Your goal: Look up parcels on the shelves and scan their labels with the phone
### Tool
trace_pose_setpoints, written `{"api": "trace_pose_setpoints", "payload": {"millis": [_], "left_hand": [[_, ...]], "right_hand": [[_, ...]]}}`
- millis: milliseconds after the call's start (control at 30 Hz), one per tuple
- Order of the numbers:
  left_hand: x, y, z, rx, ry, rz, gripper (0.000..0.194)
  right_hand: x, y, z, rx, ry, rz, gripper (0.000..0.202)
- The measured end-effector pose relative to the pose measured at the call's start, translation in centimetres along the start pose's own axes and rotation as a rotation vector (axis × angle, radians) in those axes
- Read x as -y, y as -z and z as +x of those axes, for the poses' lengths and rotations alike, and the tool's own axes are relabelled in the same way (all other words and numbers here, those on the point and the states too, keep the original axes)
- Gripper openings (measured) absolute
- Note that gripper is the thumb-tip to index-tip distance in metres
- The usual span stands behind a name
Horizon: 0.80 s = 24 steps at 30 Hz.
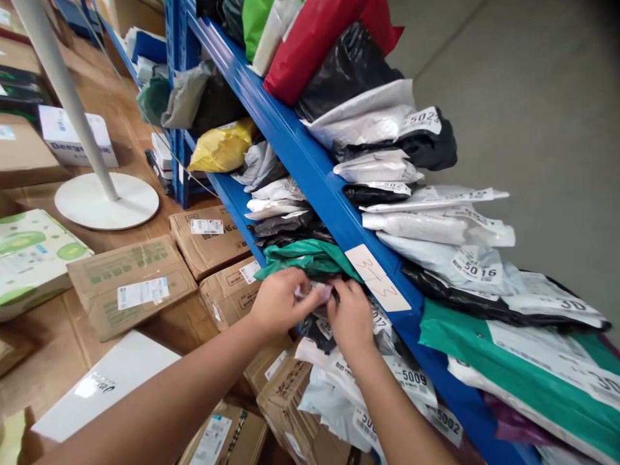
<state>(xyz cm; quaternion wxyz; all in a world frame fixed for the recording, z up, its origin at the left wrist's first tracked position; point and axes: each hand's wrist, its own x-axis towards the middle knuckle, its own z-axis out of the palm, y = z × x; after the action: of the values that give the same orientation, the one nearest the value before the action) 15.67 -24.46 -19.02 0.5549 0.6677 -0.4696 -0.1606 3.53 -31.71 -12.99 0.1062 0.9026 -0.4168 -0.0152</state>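
Observation:
Both hands are at the lower level of a blue metal shelf [310,174], among stacked plastic mailing bags. My left hand [281,300] is closed around a small pinkish-white plastic parcel [317,295], thumb on top. From the other side, my right hand [352,316] has its bent fingers pinched at the parcel's right edge. Just beyond the fingers lies a crumpled green mailing bag [310,255]. Below them are white and grey bags with printed labels, one a white bag reading 5009 [411,381]. My hands partly cover the parcel.
On the upper shelf lie a red bag [314,51], a white bag labelled 5016 [477,268] and a large green bag [465,336]. Cardboard boxes [130,284] and a white pole base [106,201] stand at left. A handwritten card [378,278] is on the shelf edge.

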Motion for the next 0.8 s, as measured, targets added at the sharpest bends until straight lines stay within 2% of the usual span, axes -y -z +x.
{"api": "trace_pose_setpoints", "payload": {"millis": [67,100,167,267,367,400,433,500,567,600,700,800], "left_hand": [[0.2,-0.8,-0.8,0.099,-0.266,0.107,0.023],[0.4,-1.1,-0.8,0.109,-0.327,0.21,0.028],[0.8,-1.6,-0.2,0.075,-0.27,0.416,0.02],[1.2,-1.8,1.6,0.009,-0.079,0.517,0.016],[1.5,-1.9,2.5,-0.077,-0.003,0.507,0.023],[1.7,-2.0,2.6,-0.05,-0.054,0.481,0.027],[1.8,-2.2,2.6,0.025,-0.149,0.439,0.03],[2.3,-2.9,2.7,0.261,-0.392,0.335,0.036],[2.8,-3.9,3.4,0.449,-0.54,0.274,0.04],[3.1,-4.5,3.9,0.477,-0.555,0.27,0.041],[3.7,-6.6,5.8,0.439,-0.519,0.28,0.038],[4.0,-9.1,7.3,0.368,-0.468,0.3,0.033]], "right_hand": [[0.6,-0.5,0.9,0.001,0.026,0.007,0.028],[0.7,-0.8,1.0,0.009,0.04,-0.004,0.026],[0.4,-1.4,0.7,0.044,0.066,-0.062,0.034],[-1.1,-1.6,-0.7,0.131,0.111,-0.206,0.061],[-2.3,-1.1,-1.5,0.214,0.139,-0.332,0.05],[-2.4,-1.0,-1.3,0.237,0.139,-0.363,0.046],[-2.2,-1.0,-0.9,0.26,0.141,-0.388,0.046],[-1.4,-1.3,0.4,0.309,0.142,-0.426,0.043],[-0.5,-2.0,2.0,0.357,0.162,-0.455,0.043],[-0.2,-2.3,2.7,0.378,0.179,-0.464,0.048],[-0.5,-2.8,4.0,0.437,0.202,-0.465,0.075],[-2.2,-2.5,3.5,0.458,0.147,-0.468,0.083]]}}
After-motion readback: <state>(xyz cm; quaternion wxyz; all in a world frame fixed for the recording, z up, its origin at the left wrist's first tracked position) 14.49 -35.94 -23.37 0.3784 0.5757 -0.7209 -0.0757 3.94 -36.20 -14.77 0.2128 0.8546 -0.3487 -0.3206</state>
